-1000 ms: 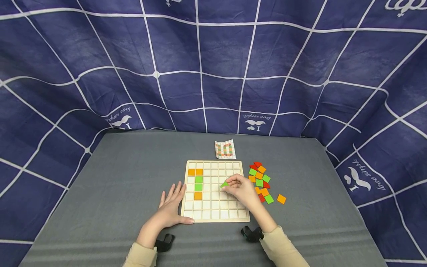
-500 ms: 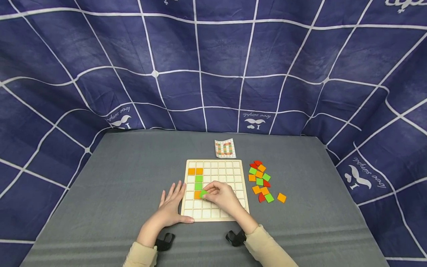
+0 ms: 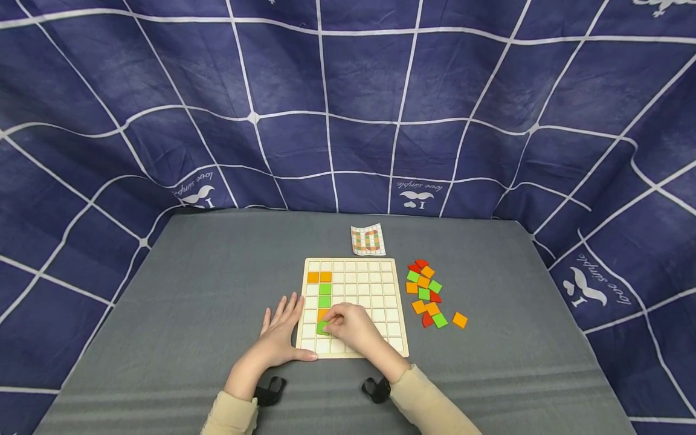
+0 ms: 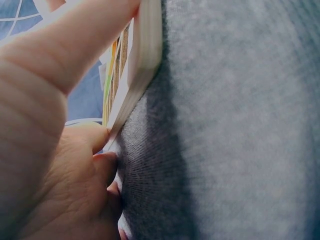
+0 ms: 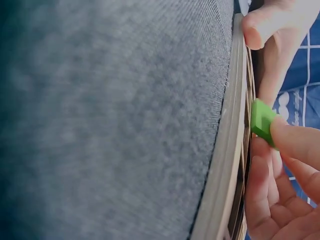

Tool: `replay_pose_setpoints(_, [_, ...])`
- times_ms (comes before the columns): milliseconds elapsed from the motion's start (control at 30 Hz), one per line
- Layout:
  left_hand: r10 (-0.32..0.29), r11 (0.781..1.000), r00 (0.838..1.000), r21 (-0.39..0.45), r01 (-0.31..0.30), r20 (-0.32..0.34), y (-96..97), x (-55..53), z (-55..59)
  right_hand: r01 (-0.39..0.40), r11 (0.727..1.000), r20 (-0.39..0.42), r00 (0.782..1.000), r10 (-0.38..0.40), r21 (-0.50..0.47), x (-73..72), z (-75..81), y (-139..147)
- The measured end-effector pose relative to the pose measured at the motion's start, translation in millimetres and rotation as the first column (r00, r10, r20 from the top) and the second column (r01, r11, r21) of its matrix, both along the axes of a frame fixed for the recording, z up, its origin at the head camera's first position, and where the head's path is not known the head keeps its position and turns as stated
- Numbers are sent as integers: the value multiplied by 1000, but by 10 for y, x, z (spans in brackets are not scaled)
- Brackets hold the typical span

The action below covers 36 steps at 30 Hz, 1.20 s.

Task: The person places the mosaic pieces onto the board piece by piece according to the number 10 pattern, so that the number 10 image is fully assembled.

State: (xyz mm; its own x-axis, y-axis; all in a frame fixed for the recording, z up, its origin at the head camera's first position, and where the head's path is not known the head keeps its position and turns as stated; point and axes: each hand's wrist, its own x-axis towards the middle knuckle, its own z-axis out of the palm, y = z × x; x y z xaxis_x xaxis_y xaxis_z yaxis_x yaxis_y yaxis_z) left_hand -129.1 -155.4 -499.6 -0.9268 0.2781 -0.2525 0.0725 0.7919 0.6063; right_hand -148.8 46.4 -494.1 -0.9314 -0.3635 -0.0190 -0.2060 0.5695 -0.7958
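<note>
A pale wooden grid board (image 3: 375, 290) lies on the grey cloth. My left hand (image 3: 279, 338) rests along its left side, fingers spread and straight, thumb at the front left corner. Thumb and finger of my right hand (image 3: 354, 327) pinch a green square tile (image 3: 322, 328), low in the board's second column. The right wrist view shows this tile (image 5: 261, 119) tilted at the board's surface. Just above it in that column sits an orange tile (image 3: 322, 314), partly hidden by my fingers. Further up are two green tiles (image 3: 324, 295), and two orange tiles (image 3: 319, 277) lie side by side.
Right of the board lies a loose group of green, orange and red tiles (image 3: 423, 293), with one orange tile (image 3: 460, 319) apart from it. A small printed pattern card (image 3: 368, 240) lies behind the board. Blue checked cloth (image 3: 359, 151) hangs behind the table.
My right hand has carried the green tile left and toward the front, from the board's middle to the second column below the orange tile. The left hand has stayed in place.
</note>
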Motion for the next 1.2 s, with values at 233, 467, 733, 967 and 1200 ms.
replay_pose_setpoints(233, [-9,1000,1000,5,9,-29,5,-9,-3,-9,997,-70,997,14,74,2,31,-31])
replay_pose_setpoints(467, [-7,1000,1000,5,7,-20,7,-7,7,3,990,-136,991,16,138,22,11,-71])
replay_pose_setpoints(733, [-5,1000,1000,5,5,-7,1,2,17,2,988,-157,987,22,153,33,17,-69])
replay_pose_setpoints(967, [-1,1000,1000,1,1,-8,11,-2,7,44,997,-126,991,-37,55,20,86,136])
replay_pose_setpoints(1200, [6,1000,1000,-7,-6,2,2,-9,-16,201,979,-98,975,-202,-11,-9,162,557])
